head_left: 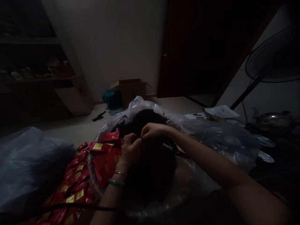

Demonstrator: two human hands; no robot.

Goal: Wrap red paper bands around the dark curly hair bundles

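My left hand [131,149] is closed, with a gold bracelet and a green bangle at its wrist. It grips a small red packet [143,146], mostly hidden in shadow behind the fingers. Right beside it, my right hand [151,129] pinches the packet's upper edge with bent fingers. Under both hands is a dark heap [150,117] in a clear plastic bag [138,102]; the dark makes its contents hard to name. Red packets [104,147] with gold labels lie at the bag's left side. A small device with a pale strip [167,147] lies below my right forearm.
Many more red packets [77,178] are heaped at the lower left beside a bulky plastic bag [30,165]. Behind stand an open cardboard box [132,90] and a teal bundle [112,98]. A fan [269,59] stands at the right, near a dark door [187,50].
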